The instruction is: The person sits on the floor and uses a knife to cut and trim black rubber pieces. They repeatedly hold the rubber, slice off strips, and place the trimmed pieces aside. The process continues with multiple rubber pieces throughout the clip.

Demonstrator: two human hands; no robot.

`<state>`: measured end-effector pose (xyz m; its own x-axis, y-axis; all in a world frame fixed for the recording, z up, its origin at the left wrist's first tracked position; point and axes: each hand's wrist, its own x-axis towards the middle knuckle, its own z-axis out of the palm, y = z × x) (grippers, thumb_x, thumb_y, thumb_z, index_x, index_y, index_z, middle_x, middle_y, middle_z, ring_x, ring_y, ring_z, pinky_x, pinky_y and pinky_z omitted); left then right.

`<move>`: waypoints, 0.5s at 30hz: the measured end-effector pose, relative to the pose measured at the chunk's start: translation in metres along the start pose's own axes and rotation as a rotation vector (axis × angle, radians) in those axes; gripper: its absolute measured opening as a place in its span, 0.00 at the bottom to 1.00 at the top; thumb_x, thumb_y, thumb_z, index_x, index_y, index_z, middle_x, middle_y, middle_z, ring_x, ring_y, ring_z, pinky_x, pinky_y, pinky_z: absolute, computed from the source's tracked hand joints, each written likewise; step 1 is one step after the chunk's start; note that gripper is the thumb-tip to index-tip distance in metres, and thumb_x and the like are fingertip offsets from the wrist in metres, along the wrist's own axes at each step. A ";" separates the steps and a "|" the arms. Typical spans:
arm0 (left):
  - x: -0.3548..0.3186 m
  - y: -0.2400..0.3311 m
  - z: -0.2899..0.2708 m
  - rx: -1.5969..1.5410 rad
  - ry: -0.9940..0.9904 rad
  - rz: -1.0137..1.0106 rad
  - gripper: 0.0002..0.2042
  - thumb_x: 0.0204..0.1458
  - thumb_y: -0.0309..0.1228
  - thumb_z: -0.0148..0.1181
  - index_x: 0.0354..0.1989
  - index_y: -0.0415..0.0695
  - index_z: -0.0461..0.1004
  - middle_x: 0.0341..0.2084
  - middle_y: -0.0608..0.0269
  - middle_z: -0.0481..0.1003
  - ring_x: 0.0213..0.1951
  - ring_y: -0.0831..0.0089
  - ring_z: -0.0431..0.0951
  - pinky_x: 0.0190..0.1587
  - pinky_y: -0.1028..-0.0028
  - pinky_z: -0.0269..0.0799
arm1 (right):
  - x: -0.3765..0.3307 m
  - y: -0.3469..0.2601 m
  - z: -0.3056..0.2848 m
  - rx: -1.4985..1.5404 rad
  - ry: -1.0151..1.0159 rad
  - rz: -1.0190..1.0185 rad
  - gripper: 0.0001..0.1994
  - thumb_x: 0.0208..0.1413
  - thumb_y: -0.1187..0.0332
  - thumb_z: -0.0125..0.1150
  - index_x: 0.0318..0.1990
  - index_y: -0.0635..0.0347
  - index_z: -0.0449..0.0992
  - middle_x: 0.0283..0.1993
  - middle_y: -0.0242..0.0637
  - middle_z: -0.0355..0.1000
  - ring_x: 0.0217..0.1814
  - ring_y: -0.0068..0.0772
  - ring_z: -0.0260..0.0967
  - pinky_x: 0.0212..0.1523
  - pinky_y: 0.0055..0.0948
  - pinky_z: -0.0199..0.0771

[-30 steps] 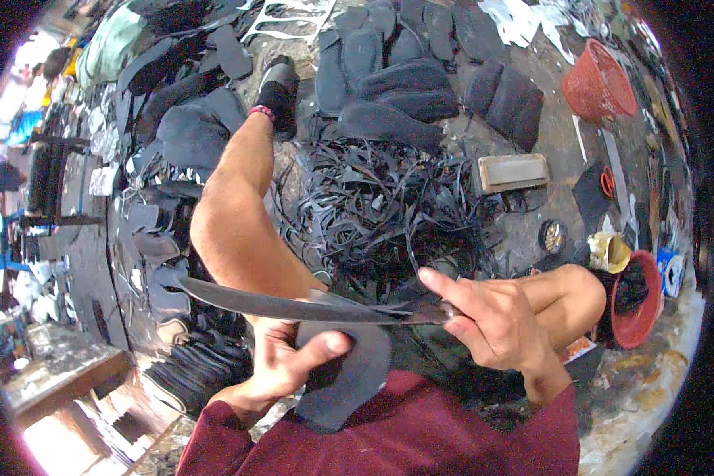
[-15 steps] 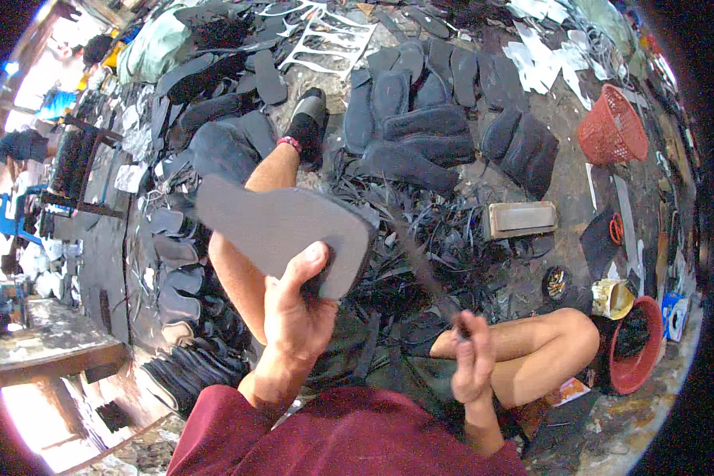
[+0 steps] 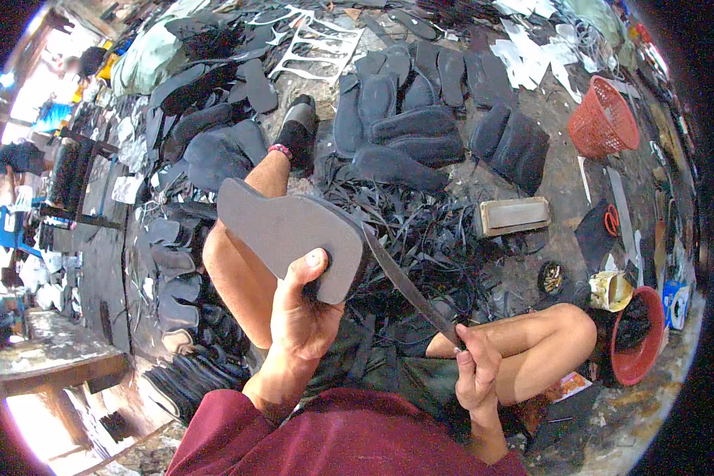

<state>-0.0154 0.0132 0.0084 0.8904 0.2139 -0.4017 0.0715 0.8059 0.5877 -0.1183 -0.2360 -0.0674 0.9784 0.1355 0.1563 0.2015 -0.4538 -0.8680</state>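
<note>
My left hand [image 3: 304, 305] grips a dark grey shoe sole [image 3: 289, 230] near its broad end, thumb on the upper face and fingers underneath. The sole is raised above my bent left leg, its other end pointing to the upper left. In my right hand [image 3: 477, 369], closed fingers hold one end of a long, narrow, dark blade [image 3: 411, 293]. It slants up and left from the fingers, and its far tip reaches the sole's right edge. Whether the tip touches that edge I cannot tell. The grip end is mostly covered by my fingers.
Dark trimmings [image 3: 408, 230] are heaped beyond my lap. Several padded black soles [image 3: 416, 123] lie farther out. To the right are a whetstone-like block [image 3: 514, 216], a red basket [image 3: 603, 119], orange-handled scissors [image 3: 612, 220] and a red bowl [image 3: 649, 337]. A wooden bench [image 3: 63, 369] stands left.
The sole has shifted slightly right and down and is steadier. The blade, blurred and apart from the sole before, now reaches its right edge. The whole view has shifted a little.
</note>
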 end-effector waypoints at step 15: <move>-0.020 -0.002 -0.049 0.578 -0.099 -0.262 0.40 0.24 0.28 0.78 0.53 0.37 0.68 0.43 0.56 0.75 0.46 0.63 0.77 0.50 0.63 0.73 | 0.063 -0.042 0.002 -0.024 -0.170 -0.051 0.20 0.53 0.78 0.56 0.55 0.60 0.75 0.26 0.39 0.67 0.25 0.39 0.67 0.28 0.37 0.68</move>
<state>-0.0555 0.0344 -0.0188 0.8457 -0.0239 -0.5331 0.4987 0.3911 0.7736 -0.0650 -0.2065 -0.0225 0.9452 0.3048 0.1168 0.2541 -0.4628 -0.8492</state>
